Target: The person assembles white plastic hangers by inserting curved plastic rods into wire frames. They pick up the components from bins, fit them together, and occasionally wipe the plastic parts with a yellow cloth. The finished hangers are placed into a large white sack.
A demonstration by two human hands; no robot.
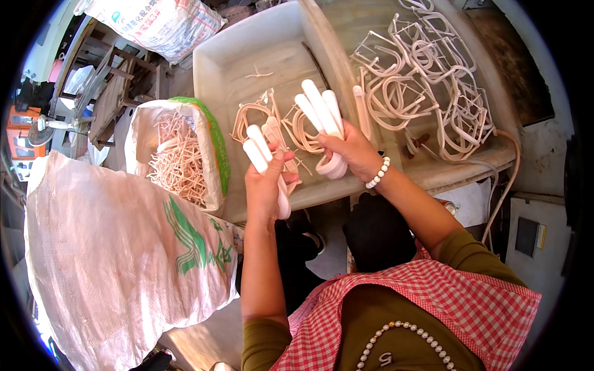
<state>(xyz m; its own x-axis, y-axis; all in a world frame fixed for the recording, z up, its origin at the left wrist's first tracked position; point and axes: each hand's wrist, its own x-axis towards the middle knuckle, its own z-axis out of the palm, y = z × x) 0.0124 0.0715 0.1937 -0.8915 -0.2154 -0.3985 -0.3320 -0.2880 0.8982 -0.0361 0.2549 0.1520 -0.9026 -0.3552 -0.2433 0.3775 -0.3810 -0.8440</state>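
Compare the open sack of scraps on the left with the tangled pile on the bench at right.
1. The scraps in the open sack are short, thin, straight sticks; the pile on the bench is long, bent loops and frames.
2. The sack's scraps are contained in a woven bag; the pile lies loose on the bench top.
3. The sack sits nearer the left hand, the pile nearer the right hand.
Both are pale cream plastic.

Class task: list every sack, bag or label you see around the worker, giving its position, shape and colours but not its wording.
Large white woven sack: lower left, bulging, green printed emblem.
Open white woven bag: left of the grey tray, green-edged, full of pale plastic offcuts.
Printed white sack: top left, lying down, coloured print.
Small yellow label: right edge, on a grey box.
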